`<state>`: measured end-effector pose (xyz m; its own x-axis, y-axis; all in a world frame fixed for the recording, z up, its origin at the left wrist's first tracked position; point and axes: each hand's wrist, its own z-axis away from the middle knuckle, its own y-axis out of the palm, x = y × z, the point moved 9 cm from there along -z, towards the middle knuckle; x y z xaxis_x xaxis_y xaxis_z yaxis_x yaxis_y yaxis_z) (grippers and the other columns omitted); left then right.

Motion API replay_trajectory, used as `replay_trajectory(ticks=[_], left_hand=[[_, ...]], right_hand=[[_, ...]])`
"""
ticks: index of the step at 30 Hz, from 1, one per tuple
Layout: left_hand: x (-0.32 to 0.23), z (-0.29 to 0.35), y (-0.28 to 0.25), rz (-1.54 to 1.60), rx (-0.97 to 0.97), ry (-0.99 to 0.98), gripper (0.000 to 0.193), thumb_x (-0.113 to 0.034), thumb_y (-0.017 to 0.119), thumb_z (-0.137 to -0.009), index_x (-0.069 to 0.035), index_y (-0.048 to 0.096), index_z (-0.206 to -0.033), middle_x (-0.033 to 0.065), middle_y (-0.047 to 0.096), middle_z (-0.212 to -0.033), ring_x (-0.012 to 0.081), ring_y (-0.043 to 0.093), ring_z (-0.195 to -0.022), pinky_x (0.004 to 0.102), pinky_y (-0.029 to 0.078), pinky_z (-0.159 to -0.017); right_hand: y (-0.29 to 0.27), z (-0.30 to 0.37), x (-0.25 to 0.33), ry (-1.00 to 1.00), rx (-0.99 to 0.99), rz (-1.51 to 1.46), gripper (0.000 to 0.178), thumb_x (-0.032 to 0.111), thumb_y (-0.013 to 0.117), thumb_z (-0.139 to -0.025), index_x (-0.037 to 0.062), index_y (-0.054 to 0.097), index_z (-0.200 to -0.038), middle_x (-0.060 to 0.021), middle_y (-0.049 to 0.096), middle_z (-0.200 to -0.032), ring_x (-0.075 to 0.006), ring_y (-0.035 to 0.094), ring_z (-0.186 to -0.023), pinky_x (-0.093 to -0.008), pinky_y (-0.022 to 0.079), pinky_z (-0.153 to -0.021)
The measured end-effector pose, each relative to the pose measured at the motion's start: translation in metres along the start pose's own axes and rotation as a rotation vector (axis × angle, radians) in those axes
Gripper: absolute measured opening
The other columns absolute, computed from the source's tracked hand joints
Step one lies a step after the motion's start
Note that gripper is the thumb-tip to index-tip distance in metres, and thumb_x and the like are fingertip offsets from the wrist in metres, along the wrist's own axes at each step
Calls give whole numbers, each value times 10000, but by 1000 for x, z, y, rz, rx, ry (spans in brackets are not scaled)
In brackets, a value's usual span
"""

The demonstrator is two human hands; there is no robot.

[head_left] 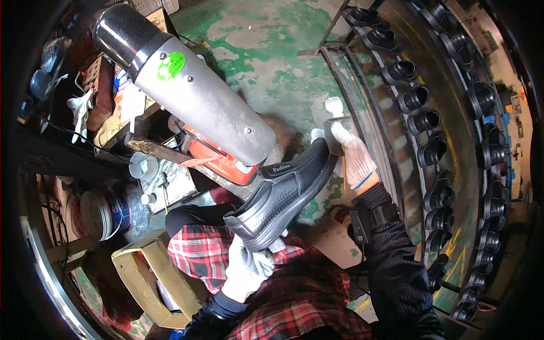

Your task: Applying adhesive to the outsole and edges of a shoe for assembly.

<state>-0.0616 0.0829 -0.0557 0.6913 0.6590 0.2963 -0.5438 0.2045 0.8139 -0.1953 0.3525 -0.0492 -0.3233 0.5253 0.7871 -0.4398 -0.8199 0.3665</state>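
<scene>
A black slip-on shoe [283,190] hangs tilted in the middle, its heel toward me and its toe pointing up and right. My left hand [247,271], in a white glove, grips its heel end from below. At the toe is my right hand [354,156], also gloved, with its fingers closed on a flat grey-brown piece [335,135] whose kind I cannot make out. That piece lies against the toe edge, and its contact with the sole is partly hidden. Just left of the shoe, a large grey metal cylinder [207,102] with a black cap slants over a red-orange casing [218,158].
Racks of black shoes [424,120] line the right side. On the left are a cluttered bench with a white glove [80,113], a clear plastic cup [143,165], a bucket [105,214] and an open cardboard box [153,283]. Red plaid cloth [294,317] covers my lap.
</scene>
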Motion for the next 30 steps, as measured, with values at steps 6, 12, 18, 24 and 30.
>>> replay_trajectory(ticks=[6,12,18,24,30], left_hand=[[-16,22,19,227,133,111,512,-313,471,-1053,40,451,-1424,306,562,-1308,219,716,-908,223,622,-669],[-31,16,26,134,74,160,545,-374,506,-1049,24,457,-1419,279,606,-1232,205,721,-897,220,621,-635],[-30,-54,65,-184,75,100,654,-498,441,-1054,67,454,-1383,316,604,-1109,231,685,-763,236,601,-488],[-26,-67,63,-497,-4,73,553,-427,427,-1069,26,487,-1380,230,648,-1187,323,682,-854,348,605,-643],[-33,10,5,-544,-193,58,734,-571,494,-1005,21,456,-1437,231,605,-1343,354,690,-1069,426,636,-765]], right_hand=[[38,-3,-2,93,57,-123,303,261,701,-943,62,652,-1166,-96,710,-1080,-243,689,-958,-386,575,-807],[38,-5,-3,15,29,-88,305,287,683,-954,111,647,-1200,-50,688,-1045,-183,665,-908,-355,552,-810],[-36,21,18,-229,-180,-271,365,268,680,-964,136,585,-1291,-43,638,-1156,-244,636,-999,-403,541,-915],[-84,59,12,-249,-255,-275,439,322,654,-983,104,565,-1353,-65,643,-1222,-255,644,-1055,-411,537,-944],[-56,92,-37,-71,-266,-215,369,310,729,-938,59,665,-1202,-60,689,-1093,-191,659,-998,-335,537,-877]])
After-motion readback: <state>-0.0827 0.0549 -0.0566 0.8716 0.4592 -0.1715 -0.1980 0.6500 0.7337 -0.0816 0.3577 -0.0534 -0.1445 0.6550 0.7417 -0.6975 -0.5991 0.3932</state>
